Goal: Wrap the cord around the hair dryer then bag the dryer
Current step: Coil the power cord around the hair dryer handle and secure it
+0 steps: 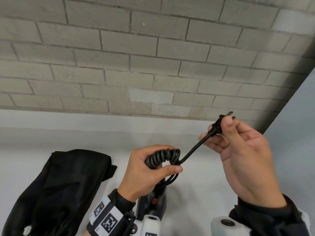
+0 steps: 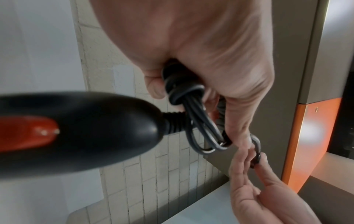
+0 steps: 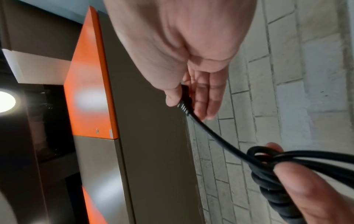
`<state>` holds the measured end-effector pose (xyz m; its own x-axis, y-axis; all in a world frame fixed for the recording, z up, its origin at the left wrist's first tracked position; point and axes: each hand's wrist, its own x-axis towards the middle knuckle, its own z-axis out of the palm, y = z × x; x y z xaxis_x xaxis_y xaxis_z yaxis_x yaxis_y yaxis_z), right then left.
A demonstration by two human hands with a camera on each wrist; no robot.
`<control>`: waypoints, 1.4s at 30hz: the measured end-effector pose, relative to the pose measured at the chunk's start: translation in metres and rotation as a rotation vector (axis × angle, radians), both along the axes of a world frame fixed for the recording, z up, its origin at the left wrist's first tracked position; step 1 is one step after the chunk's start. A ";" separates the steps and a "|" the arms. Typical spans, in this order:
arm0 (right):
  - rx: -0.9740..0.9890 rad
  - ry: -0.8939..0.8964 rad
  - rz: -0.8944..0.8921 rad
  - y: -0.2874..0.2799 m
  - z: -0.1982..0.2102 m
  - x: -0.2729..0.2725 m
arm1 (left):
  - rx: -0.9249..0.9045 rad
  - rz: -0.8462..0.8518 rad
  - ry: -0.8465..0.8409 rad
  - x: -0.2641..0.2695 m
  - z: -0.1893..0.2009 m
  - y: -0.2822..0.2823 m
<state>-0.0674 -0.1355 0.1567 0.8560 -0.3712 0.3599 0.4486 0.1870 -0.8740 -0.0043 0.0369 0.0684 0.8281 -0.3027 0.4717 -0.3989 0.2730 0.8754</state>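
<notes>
My left hand [image 1: 150, 167] grips a tight coil of the black cord [image 1: 163, 158], wound round a bundle of cord loops, above the table. The black hair dryer [image 1: 156, 203] with a red switch [image 2: 26, 133] hangs below that hand by its cord end. A short straight length of cord runs up and right to the plug [image 1: 219, 124]. My right hand [image 1: 238, 147] pinches the plug between thumb and fingers, its two prongs pointing away up and right. A black cloth bag [image 1: 56, 189] lies flat on the white table at the left.
A grey brick wall [image 1: 136, 57] rises behind the white table [image 1: 196, 193]. A grey and orange cabinet [image 3: 90, 84] stands at the right. Bare tabletop lies between the bag and my hands.
</notes>
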 end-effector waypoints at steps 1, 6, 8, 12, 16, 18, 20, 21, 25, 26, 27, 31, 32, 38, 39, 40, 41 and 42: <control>0.025 0.026 -0.001 -0.002 -0.002 0.004 | -0.019 -0.006 0.012 0.000 -0.001 0.000; 0.178 0.133 -0.131 -0.002 -0.029 0.023 | -0.057 0.041 0.074 -0.001 -0.005 -0.003; 0.134 0.154 -0.190 0.003 -0.046 0.026 | -0.060 0.066 0.080 -0.001 -0.005 -0.004; -0.090 0.213 -0.170 0.018 -0.076 0.023 | -0.062 0.074 0.079 -0.001 -0.004 -0.004; -0.590 0.208 -0.237 0.027 -0.088 0.015 | -0.077 0.067 0.088 -0.001 -0.005 -0.003; -0.772 0.177 -0.335 0.027 -0.088 0.014 | -0.079 0.051 0.086 -0.002 -0.005 -0.003; -0.765 0.127 -0.409 0.025 -0.087 0.016 | -0.070 0.053 0.089 -0.003 -0.005 -0.002; -0.748 0.089 -0.452 0.024 -0.086 0.017 | -0.062 0.056 0.090 -0.004 -0.005 -0.003; -0.891 -0.111 -0.625 0.016 -0.077 0.021 | -0.051 0.023 0.092 -0.008 -0.006 -0.006; -0.923 -0.155 -0.675 0.013 -0.075 0.021 | -0.048 0.020 0.095 -0.009 -0.007 -0.006; -0.937 -0.198 -0.730 0.011 -0.072 0.021 | -0.043 0.019 0.097 -0.009 -0.008 -0.006; -1.001 -0.341 -0.849 0.004 -0.061 0.018 | -0.036 0.009 0.106 -0.009 -0.008 -0.006; -1.013 -0.345 -0.806 0.003 -0.062 0.018 | -0.036 0.007 0.105 -0.009 -0.008 -0.007; -0.366 0.142 -0.157 0.014 -0.077 0.013 | -0.068 0.035 0.093 -0.006 -0.005 -0.008; -0.265 0.191 -0.077 0.016 -0.080 0.013 | -0.073 0.042 0.089 -0.005 -0.004 -0.007; -0.183 0.225 -0.008 0.019 -0.082 0.012 | -0.082 0.044 0.088 -0.003 -0.003 -0.006; -0.118 0.246 0.051 0.022 -0.083 0.011 | -0.093 0.041 0.090 -0.003 -0.003 -0.004; -0.063 0.257 0.101 0.025 -0.085 0.011 | -0.102 0.032 0.093 -0.002 -0.003 -0.004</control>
